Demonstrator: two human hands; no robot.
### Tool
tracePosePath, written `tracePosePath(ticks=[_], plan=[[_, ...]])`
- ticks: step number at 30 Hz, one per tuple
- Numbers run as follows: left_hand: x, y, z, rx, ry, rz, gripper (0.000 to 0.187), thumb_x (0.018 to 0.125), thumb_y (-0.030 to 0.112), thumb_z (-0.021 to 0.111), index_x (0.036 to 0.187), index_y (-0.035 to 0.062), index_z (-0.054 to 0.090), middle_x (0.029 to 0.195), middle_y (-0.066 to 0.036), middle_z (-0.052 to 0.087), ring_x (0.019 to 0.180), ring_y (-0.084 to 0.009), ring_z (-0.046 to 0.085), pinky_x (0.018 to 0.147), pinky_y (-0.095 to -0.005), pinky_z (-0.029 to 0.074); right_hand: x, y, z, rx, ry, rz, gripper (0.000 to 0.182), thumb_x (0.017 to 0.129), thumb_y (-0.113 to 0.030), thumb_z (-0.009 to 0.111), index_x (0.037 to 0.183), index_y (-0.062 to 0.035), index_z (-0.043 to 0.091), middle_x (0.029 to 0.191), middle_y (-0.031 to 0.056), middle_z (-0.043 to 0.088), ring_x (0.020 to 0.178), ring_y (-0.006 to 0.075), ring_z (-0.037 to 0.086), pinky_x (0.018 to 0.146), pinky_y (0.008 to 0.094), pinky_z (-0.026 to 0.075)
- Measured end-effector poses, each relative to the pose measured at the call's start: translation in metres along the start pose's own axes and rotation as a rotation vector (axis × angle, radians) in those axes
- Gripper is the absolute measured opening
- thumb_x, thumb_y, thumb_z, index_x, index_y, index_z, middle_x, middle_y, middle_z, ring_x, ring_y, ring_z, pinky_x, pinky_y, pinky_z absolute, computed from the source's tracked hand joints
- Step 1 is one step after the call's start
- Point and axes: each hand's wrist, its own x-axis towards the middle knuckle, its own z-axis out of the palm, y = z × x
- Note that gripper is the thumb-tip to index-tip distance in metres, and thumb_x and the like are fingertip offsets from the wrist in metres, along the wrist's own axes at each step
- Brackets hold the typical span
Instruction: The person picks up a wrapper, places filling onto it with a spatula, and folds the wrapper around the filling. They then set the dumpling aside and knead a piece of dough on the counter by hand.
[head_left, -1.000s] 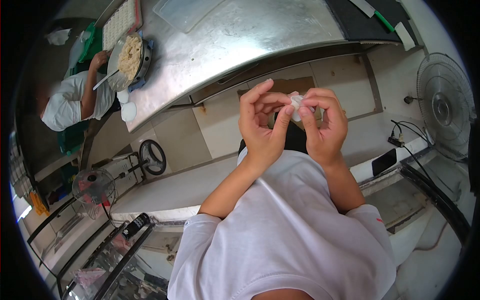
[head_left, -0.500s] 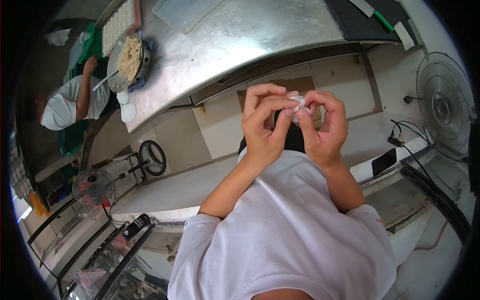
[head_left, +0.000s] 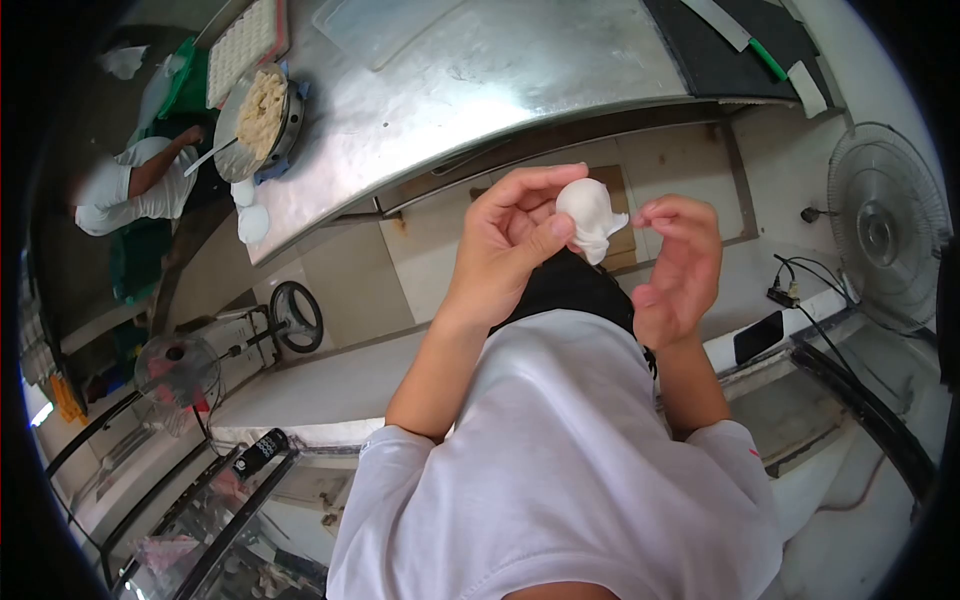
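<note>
Now the right hand lets go, and the left carries it alone!

And there's the change: half a second ago you have both sets of fingers pressed around that soft white piece, and here your right hand is off it, empty, fingers loosely curled, just beside the ragged edge and apparently not touching. Your left hand does all the holding, thumb on the near side, fingers behind. The piece sits just above the middle of the frame, turned so its smooth round face shows in full, with a gathered, frilly end hanging down and a small flap sticking out to the right. For the work in hand, that looks like a break in the two-handed pinching; the piece seems firm enough for a one-handed grip, though the frill looks soft and easily torn. Upper left, the bowl of pale mixture stays on the metal table, the tray of white pieces beyond it, while the co-worker's arm is lower than it was.
</note>
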Motion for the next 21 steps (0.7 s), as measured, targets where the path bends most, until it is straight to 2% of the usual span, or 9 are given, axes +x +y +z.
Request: tracePosePath(ticks=[2,3,5,6,9,15,17,19,21], plan=[[-0.001,-0.001,0.001,0.038,-0.006,0.119,0.042,0.091,0.009,0.07,0.129,-0.0031,0.056,0.116,-0.013,0.065,0.101,-0.0153,0.064,0.085,-0.0289,0.054,0.0,0.001,-0.004,0.051,-0.105,0.167,0.037,0.092,-0.037,0.065,0.095,0.0006,0.061,0.085,0.0101,0.059,0.07,0.0218,0.055,0.063,0.0324,0.044],[-0.001,0.0,0.003,0.038,-0.005,0.121,0.042,0.091,0.009,0.07,0.129,-0.0031,0.056,0.116,-0.013,0.065,0.101,-0.0153,0.064,0.085,-0.0289,0.054,-0.001,0.001,-0.003,0.051,-0.107,0.166,0.037,0.092,-0.037,0.065,0.095,0.0006,0.061,0.085,0.0101,0.059,0.07,0.0218,0.055,0.063,0.0324,0.044],[-0.003,0.003,0.009,-0.027,-0.022,0.041,0.046,0.088,0.006,0.072,0.13,-0.0032,0.055,0.118,-0.013,0.064,0.105,-0.0179,0.063,0.094,-0.0319,0.051,-0.005,-0.001,0.001,-0.115,-0.215,0.233,0.034,0.095,-0.033,0.061,0.09,0.0008,0.059,0.078,0.011,0.057,0.064,0.0206,0.053,0.058,0.0304,0.041],[-0.002,0.002,0.008,-0.027,-0.025,0.04,0.046,0.088,0.006,0.072,0.13,-0.0032,0.055,0.118,-0.013,0.064,0.105,-0.0179,0.063,0.094,-0.0319,0.051,-0.003,-0.005,0.005,-0.117,-0.191,0.244,0.031,0.096,-0.029,0.06,0.088,0.0014,0.058,0.075,0.011,0.056,0.06,0.0216,0.05,0.054,0.0312,0.039],[0.002,0.002,0.003,0.03,-0.043,0.146,0.048,0.088,0.007,0.073,0.131,-0.0031,0.054,0.12,-0.014,0.063,0.105,-0.0182,0.064,0.093,-0.0313,0.052,0.004,-0.008,0.008,-0.125,-0.193,0.247,0.028,0.098,-0.023,0.058,0.084,0.0014,0.057,0.072,0.011,0.055,0.059,0.0225,0.049,0.054,0.0309,0.039],[0.002,0.005,-0.005,0.036,0.059,-0.052,0.046,0.088,0.011,0.074,0.128,-0.0011,0.055,0.112,-0.012,0.066,0.099,-0.0155,0.066,0.084,-0.0274,0.055,0.006,-0.006,0.006,-0.137,-0.274,0.396,0.028,0.097,-0.017,0.054,0.075,0.0002,0.052,0.066,0.013,0.05,0.056,0.0246,0.048,0.051,0.034,0.036],[0.003,0.009,-0.004,-0.044,0.099,-0.151,0.046,0.087,0.009,0.075,0.128,-0.0014,0.056,0.109,-0.012,0.067,0.098,-0.0151,0.066,0.085,-0.0271,0.055,0.009,0.0,0.004,-0.063,-0.234,0.368,0.028,0.097,-0.016,0.054,0.074,-0.0002,0.051,0.064,0.0128,0.049,0.055,0.0256,0.047,0.051,0.0349,0.036],[0.003,0.007,-0.004,-0.058,0.082,-0.154,0.047,0.088,0.009,0.073,0.13,-0.0019,0.054,0.113,-0.013,0.066,0.1,-0.0171,0.066,0.084,-0.0287,0.056,0.01,0.002,0.001,0.012,-0.196,0.343,0.028,0.096,-0.016,0.054,0.072,-0.0007,0.051,0.063,0.0126,0.048,0.054,0.0267,0.046,0.051,0.0358,0.035],[0.003,0.005,-0.004,-0.073,0.061,-0.159,0.047,0.089,0.009,0.071,0.131,-0.0025,0.053,0.117,-0.015,0.066,0.102,-0.019,0.066,0.084,-0.0303,0.056,0.012,0.002,-0.002,-0.083,-0.29,0.271,0.028,0.095,-0.016,0.056,0.071,-0.001,0.051,0.062,0.0121,0.048,0.053,0.0277,0.044,0.051,0.0359,0.035]])
